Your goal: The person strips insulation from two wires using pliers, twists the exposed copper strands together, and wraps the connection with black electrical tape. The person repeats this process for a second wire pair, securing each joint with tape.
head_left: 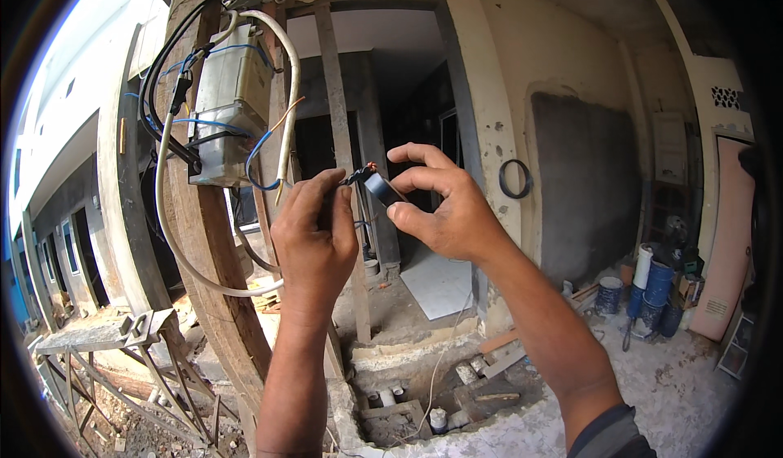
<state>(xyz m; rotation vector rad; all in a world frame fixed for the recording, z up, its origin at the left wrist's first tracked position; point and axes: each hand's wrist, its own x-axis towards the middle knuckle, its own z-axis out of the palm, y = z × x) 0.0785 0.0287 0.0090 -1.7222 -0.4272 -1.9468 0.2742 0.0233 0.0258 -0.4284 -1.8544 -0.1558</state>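
Your right hand [447, 212] grips a round, glossy black tape roll [381, 190] between thumb and fingers; your left hand [316, 228] pinches a thin black wire end [356, 177] (reddish-tipped) just beside it.

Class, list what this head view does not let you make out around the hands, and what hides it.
In the head view:
Part of the thin black wire: hidden by the left hand.
Make-up of its orange-red tip: too small to tell.
Far side of the round black roll: hidden by its near side and the right hand.
Rest of the dark grey fabric sleeve: cut off by the lower edge.
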